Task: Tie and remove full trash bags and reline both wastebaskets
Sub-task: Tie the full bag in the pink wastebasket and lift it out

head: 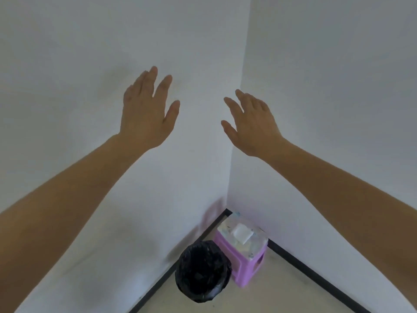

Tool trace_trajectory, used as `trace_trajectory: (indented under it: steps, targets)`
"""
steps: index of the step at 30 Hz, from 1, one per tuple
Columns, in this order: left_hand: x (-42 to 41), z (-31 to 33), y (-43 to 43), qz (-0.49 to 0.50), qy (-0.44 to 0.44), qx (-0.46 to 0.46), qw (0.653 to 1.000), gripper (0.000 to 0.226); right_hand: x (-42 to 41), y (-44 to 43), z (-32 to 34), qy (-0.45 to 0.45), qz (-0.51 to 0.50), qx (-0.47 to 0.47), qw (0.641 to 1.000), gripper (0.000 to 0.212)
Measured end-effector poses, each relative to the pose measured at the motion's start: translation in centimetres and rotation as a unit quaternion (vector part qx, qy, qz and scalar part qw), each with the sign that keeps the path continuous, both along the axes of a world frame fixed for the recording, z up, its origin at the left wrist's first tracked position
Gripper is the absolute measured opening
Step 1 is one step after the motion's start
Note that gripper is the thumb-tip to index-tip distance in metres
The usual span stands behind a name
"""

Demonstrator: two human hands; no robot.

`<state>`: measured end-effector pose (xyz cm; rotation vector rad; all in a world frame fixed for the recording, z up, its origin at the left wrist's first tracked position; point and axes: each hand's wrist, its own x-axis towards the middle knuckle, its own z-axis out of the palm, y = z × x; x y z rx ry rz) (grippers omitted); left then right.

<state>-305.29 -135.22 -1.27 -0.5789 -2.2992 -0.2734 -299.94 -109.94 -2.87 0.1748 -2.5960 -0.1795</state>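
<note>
The left hand (146,114) & right hand (252,125) are hanging up high w/ fingers spreading wide, holding nothing. Reaching down too fast could be a problem: an arm could be bumping the purple stool (246,272) b/c it's sitting just beside the bin, & the tissue pack (242,237) on top could be falling off. The wastebasket (203,288) is sitting on the floor in the corner by the wall. A crinkly black bag (198,251) is folding over its rim. Can't tell how full it is.

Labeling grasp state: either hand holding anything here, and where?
Nothing held. Left hand and right hand are both raised, fingers spread, well above the black-bagged wastebasket.
</note>
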Motion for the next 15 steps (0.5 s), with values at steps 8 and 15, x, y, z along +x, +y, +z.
trace_trajectory:
  steps: [8,15]
  targets:
    - [6.4,0.6,8.2,-0.159,-0.012,0.025,0.987,0.059,11.1,5.7,3.4,0.084,-0.171,-0.078,0.979,0.064]
    - [15.5,-1.7,25.8,-0.387,-0.090,0.050,0.916,0.061,34.5,14.8,-0.9,-0.017,-0.442,-0.016,0.897,0.070]
